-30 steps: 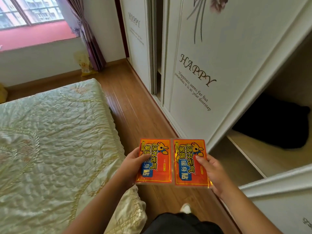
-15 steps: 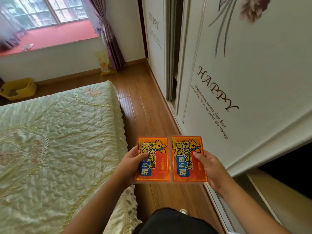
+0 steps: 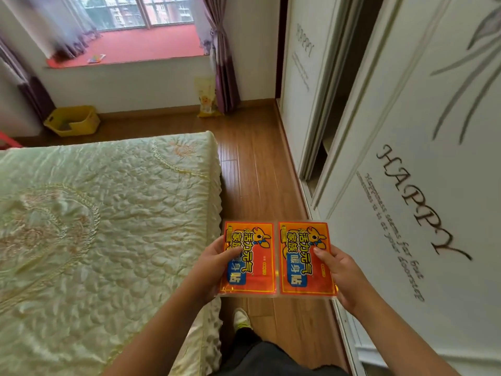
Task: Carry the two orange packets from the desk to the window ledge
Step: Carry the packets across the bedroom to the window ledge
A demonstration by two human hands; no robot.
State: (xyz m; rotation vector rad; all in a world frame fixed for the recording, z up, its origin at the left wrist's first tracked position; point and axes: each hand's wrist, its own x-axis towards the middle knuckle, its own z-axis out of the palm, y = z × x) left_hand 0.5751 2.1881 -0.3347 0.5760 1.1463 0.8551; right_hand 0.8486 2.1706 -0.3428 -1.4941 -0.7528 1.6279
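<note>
Bedroom with a wooden floor (image 3: pixel 252 169) running between a bed (image 3: pixel 103 226) at the left and a white wardrobe (image 3: pixel 423 147) at the right; the wardrobe door carries the word "HAPPY". In the near centre, the left hand (image 3: pixel 214 263) has its thumb pressed on the face of the left orange packet (image 3: pixel 248 257) and its remaining fingers hidden beneath, closed on the packet's left edge. The right hand (image 3: pixel 341 272) grips the right orange packet (image 3: pixel 306 257) likewise, thumb on top near the right edge, other fingers underneath. The two packets are held flat, face up and side by side, their inner edges touching or nearly so, above the strip of floor between the bed and the wardrobe. Both forearms extend from the bottom of the view; a light shoe and dark trouser leg (image 3: pixel 260 354) show below the packets. At the far end of the room, the red window ledge (image 3: pixel 141 47) lies under the window (image 3: pixel 135 9), well apart from the packets, with a small flat item (image 3: pixel 96 58) lying on it. Purple curtains (image 3: pixel 222 58) hang at the ledge's right end; a yellow basket (image 3: pixel 71 120) stands on the floor at the far left, below the ledge.
</note>
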